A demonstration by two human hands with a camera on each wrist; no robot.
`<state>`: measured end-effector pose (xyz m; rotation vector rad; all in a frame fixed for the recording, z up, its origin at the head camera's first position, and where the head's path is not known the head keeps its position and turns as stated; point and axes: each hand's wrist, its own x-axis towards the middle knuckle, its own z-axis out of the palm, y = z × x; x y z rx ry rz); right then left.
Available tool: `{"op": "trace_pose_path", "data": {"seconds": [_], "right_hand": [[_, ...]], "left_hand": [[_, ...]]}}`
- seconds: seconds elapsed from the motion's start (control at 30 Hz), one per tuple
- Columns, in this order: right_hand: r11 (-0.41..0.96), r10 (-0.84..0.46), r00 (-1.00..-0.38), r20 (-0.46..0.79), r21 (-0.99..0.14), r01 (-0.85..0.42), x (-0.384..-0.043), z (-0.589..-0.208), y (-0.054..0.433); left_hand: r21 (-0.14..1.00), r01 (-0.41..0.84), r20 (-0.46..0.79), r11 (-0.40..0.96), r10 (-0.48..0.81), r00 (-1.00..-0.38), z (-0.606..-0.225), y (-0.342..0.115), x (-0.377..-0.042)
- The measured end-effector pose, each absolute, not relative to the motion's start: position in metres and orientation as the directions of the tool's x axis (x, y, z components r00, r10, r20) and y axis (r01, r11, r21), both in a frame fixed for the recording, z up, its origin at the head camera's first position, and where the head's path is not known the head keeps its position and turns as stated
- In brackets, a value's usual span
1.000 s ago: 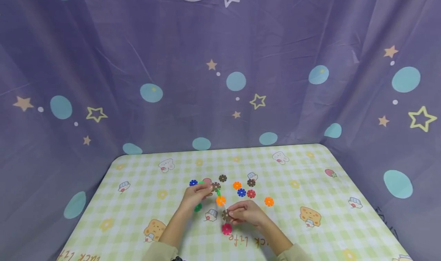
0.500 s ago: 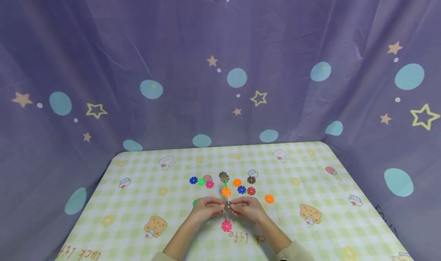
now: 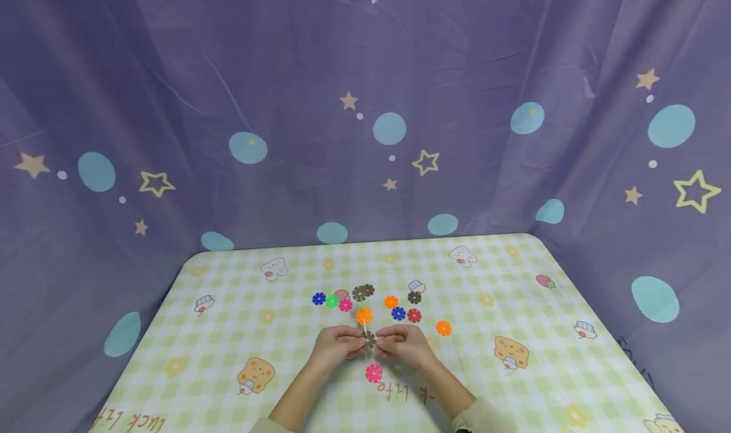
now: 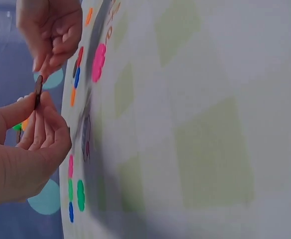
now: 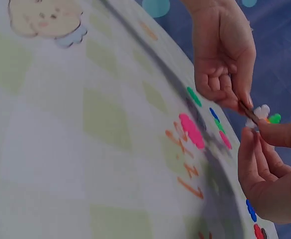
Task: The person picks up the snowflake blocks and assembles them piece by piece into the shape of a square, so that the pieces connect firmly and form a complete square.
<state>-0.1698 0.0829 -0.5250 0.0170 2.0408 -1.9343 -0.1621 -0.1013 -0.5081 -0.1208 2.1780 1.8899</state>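
Note:
Both hands meet over the near middle of the table. My left hand (image 3: 337,349) pinches the left side of a brown snowflake disc (image 3: 370,339) between thumb and fingers. From the other side, my right hand (image 3: 407,345) pinches the same disc. In the wrist views that brown disc (image 4: 38,92) shows edge-on between the two sets of fingertips. Joined beyond it runs a short chain: a white disc (image 5: 262,110), an orange disc (image 3: 363,316), a green one seen edge-on, and another brown disc (image 3: 359,294). A loose pink disc (image 3: 374,373) lies just below the hands.
Left of the chain lie a blue disc (image 3: 318,298), a light green disc (image 3: 332,301) and a pink one. A darker green disc (image 4: 80,195) is near my left hand. Several orange, blue, red and brown discs lie right of it on the checked tablecloth (image 3: 514,395). A purple curtain hangs behind.
My left hand has let go of the chain's far end and come down to the near brown disc, beside the right hand. The chain has since tilted slightly left.

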Motion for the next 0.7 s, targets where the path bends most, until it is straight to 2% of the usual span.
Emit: {"op": "trace_pose_path", "data": {"seconds": [0.23,0.5,0.7], "right_hand": [[0.266,-0.270,-0.935,-0.231,-0.951,0.158,-0.169,-0.532,0.087],[0.451,-0.436,-0.894,-0.098,-0.884,-0.123,-0.168,-0.533,0.084],[0.522,-0.528,-0.847,-0.060,-0.809,-0.269,-0.166,-0.533,0.083]], "left_hand": [[0.961,-0.222,-0.229,0.162,0.023,-0.973,-0.511,-0.118,-0.167],[0.956,-0.231,-0.230,0.178,-0.030,-0.973,-0.507,-0.129,-0.171],[0.952,-0.261,-0.254,0.160,-0.066,-0.965,-0.505,-0.133,-0.174]]}}
